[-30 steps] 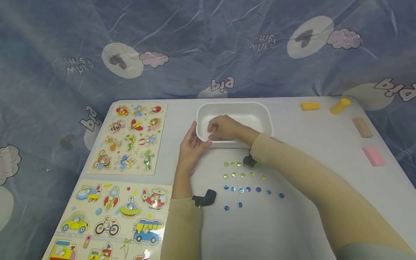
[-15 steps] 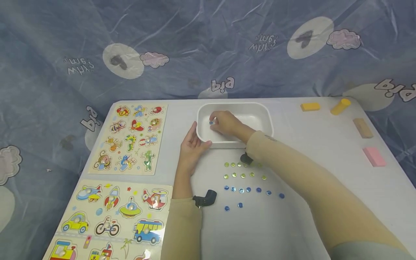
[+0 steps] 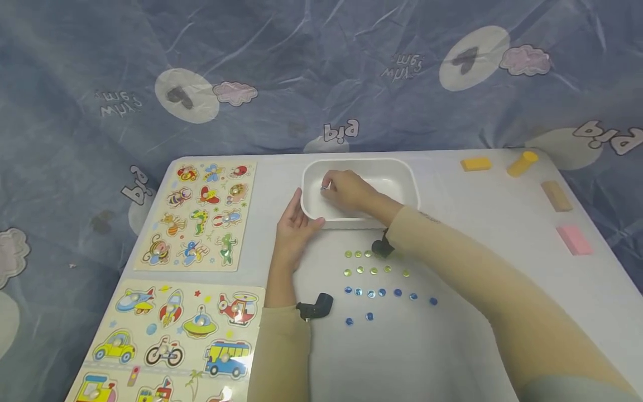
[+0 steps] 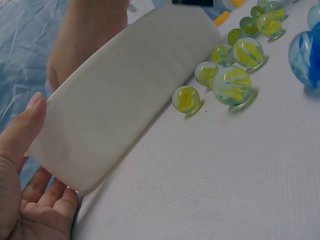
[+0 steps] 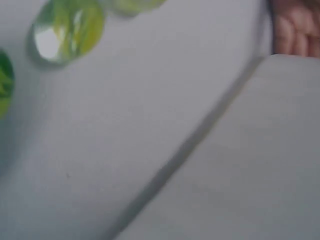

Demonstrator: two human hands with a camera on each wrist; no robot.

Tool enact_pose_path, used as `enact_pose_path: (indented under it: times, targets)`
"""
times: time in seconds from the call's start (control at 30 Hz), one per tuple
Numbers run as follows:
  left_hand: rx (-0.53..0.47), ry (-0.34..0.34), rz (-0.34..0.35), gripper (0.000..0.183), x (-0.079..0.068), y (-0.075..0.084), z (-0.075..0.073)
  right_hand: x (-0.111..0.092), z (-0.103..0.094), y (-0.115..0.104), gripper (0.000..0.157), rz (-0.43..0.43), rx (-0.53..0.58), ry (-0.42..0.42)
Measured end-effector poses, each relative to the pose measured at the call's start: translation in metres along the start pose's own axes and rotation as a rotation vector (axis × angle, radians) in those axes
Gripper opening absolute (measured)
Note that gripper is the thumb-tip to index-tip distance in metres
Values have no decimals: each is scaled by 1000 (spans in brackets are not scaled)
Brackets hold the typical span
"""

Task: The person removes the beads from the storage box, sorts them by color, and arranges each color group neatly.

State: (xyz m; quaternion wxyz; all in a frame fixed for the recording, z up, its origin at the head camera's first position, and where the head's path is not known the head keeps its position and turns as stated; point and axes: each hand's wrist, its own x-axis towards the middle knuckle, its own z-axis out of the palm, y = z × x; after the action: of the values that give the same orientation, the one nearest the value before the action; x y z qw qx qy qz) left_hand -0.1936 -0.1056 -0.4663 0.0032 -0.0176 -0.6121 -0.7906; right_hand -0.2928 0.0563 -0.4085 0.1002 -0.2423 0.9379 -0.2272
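In the head view, a white tray [image 3: 397, 222] stands at the table's far middle. My left hand [image 3: 293, 231] rests at its front left corner; index finger and thumb are spread along two sides. The left wrist view shows that thumb against the tray's wall and the other fingers slightly bent by its lower corner. Inside the tray, my right hand [image 3: 350, 191] pinches a small bluish marble [image 3: 324, 188] between thumb and index finger. In front of the tray lie rows of yellow-green marbles [image 3: 374, 271] and blue marbles [image 3: 371, 293]. The right wrist view does not show the right hand's fingers.
Two picture puzzle boards, one with insects [image 3: 198, 215] and one with vehicles [image 3: 176, 335], lie at left. Along the right edge are a yellow block [image 3: 476, 164], a yellow cylinder [image 3: 522, 164], a wooden block [image 3: 556, 196] and a pink block [image 3: 574, 240].
Inside the tray, my right hand has shifted slightly away from me, and the marble between its fingertips has come into sight. My left hand stays at the tray's corner.
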Motion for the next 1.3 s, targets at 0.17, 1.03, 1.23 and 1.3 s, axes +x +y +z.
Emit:
enact_pose_path:
  times: [0.17, 1.03, 1.23, 1.3]
  targets:
    - [15, 23, -14, 88, -2, 3, 2, -28, -22, -10, 27, -26, 56, 75]
    - [-12, 36, 37, 88, 4, -14, 1, -225, 30, 6, 15, 203, 60, -47]
    - [-13, 39, 43, 89, 5, -18, 0, -239, 47, 8, 12, 220, 37, -69]
    - [-10, 38, 47, 88, 5, -19, 0, -241, 50, 8, 13, 235, 33, -74]
